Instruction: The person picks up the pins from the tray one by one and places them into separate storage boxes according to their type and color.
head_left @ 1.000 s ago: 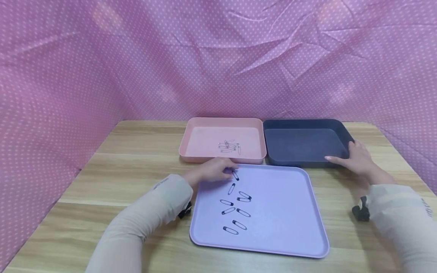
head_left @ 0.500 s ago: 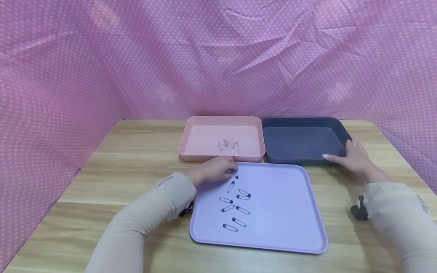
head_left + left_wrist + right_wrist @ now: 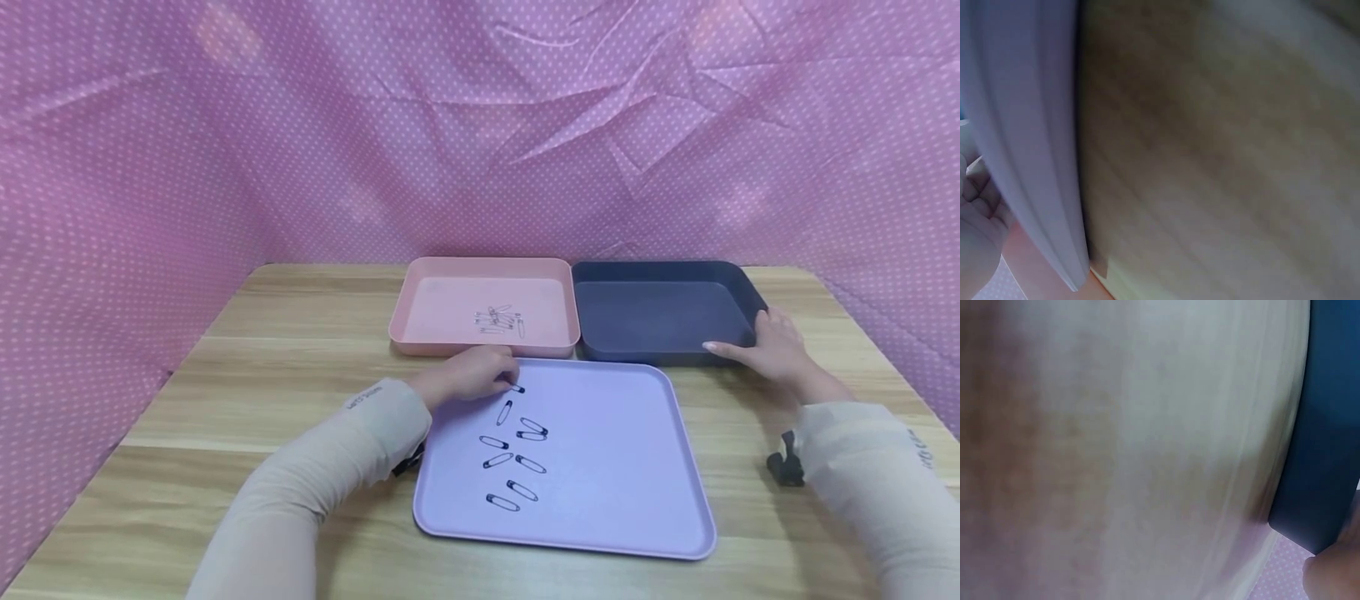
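Note:
My left hand (image 3: 480, 372) pinches a safety pin (image 3: 517, 388) with a black head between thumb and fingers, at the far left part of the lavender tray (image 3: 622, 467). Several more safety pins, such as one safety pin (image 3: 505, 412) close by, lie scattered on that tray's left half. In the left wrist view the fingers (image 3: 979, 194) show behind the tray's edge. My right hand (image 3: 780, 354) grips the near right corner of the dark blue tray (image 3: 693, 357), thumb along the near rim and fingers at the right side.
A pink tray (image 3: 420, 321) stands behind the lavender one, against the dark blue tray's left side, with several silvery safety pins (image 3: 498, 319) inside. All trays rest on a wooden table (image 3: 300, 333). A pink dotted cloth (image 3: 480, 150) hangs behind and at the sides.
The safety pin at my left fingertips has turned and now shows mostly its black head, the rest covered by the fingers. My right hand stays at the dark blue tray's corner.

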Tool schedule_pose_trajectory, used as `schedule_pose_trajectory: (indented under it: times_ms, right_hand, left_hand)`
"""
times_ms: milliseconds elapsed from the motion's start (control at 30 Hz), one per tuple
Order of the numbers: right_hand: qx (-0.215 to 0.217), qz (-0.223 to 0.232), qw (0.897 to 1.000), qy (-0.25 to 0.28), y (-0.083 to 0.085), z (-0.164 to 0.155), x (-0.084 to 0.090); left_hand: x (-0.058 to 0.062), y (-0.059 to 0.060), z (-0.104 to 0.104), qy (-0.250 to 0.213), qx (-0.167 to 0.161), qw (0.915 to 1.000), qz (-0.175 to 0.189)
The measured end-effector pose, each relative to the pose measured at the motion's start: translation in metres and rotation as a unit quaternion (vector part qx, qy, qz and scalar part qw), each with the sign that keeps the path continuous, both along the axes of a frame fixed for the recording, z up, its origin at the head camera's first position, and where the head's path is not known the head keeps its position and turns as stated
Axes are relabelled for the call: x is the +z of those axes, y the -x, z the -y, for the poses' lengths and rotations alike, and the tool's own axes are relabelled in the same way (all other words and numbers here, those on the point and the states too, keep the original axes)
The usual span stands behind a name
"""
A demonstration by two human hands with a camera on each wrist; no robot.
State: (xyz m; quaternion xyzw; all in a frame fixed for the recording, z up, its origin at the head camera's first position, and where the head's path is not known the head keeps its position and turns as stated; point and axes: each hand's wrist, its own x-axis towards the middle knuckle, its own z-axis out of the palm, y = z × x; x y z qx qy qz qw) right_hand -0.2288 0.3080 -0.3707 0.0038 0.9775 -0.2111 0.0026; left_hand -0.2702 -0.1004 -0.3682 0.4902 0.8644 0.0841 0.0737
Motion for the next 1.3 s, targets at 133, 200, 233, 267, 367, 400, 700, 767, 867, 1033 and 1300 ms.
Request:
schedule_pose_trajectory:
  times_ms: [133,200,233,267,367,400,700,767,867,1033,1300]
  right_hand:
    - [0.001,0.017,1.000,0.003,-0.001,0.001,0.002]
    - [0.001,0.021,1.000,0.002,-0.001,0.000,0.002]
    - [0.000,0.023,1.000,0.004,-0.001,0.000,0.002]
    - [-0.001,0.023,1.000,0.004,0.000,0.000,0.001]
    - [-0.004,0.020,1.000,0.007,0.000,-0.001,0.000]
    - [-0.006,0.018,1.000,0.008,0.001,-0.002,-0.001]
    - [-0.002,0.010,1.000,0.016,-0.002,0.001,0.000]
    - [0.000,0.007,1.000,0.016,-0.003,0.003,0.001]
    - [0.002,0.003,1.000,0.013,-0.004,0.003,0.001]
    - [0.006,-0.016,1.000,0.014,-0.005,0.001,0.001]
    - [0.008,-0.022,1.000,0.016,-0.002,0.000,-0.001]
  left_hand:
    - [0.000,0.000,0.000,0.008,0.011,0.9998,0.015]
    - [0.000,0.000,0.000,0.007,0.016,0.9996,0.024]
    - [0.000,0.001,0.000,0.006,0.018,0.9994,0.029]
    - [0.000,0.001,0.000,0.005,0.021,0.9992,0.034]
    - [0.002,0.003,0.000,0.005,0.028,0.9985,0.047]
    - [0.002,0.003,0.000,0.004,0.032,0.9980,0.055]
    - [0.015,0.006,-0.004,-0.046,0.050,0.9909,0.116]
    - [0.019,0.007,-0.006,-0.057,0.056,0.9894,0.120]
    - [0.024,0.009,-0.012,-0.067,0.059,0.9894,0.115]
    - [0.030,0.014,-0.024,-0.086,0.062,0.9900,0.094]
    - [0.031,0.021,-0.041,-0.121,0.079,0.9833,0.111]
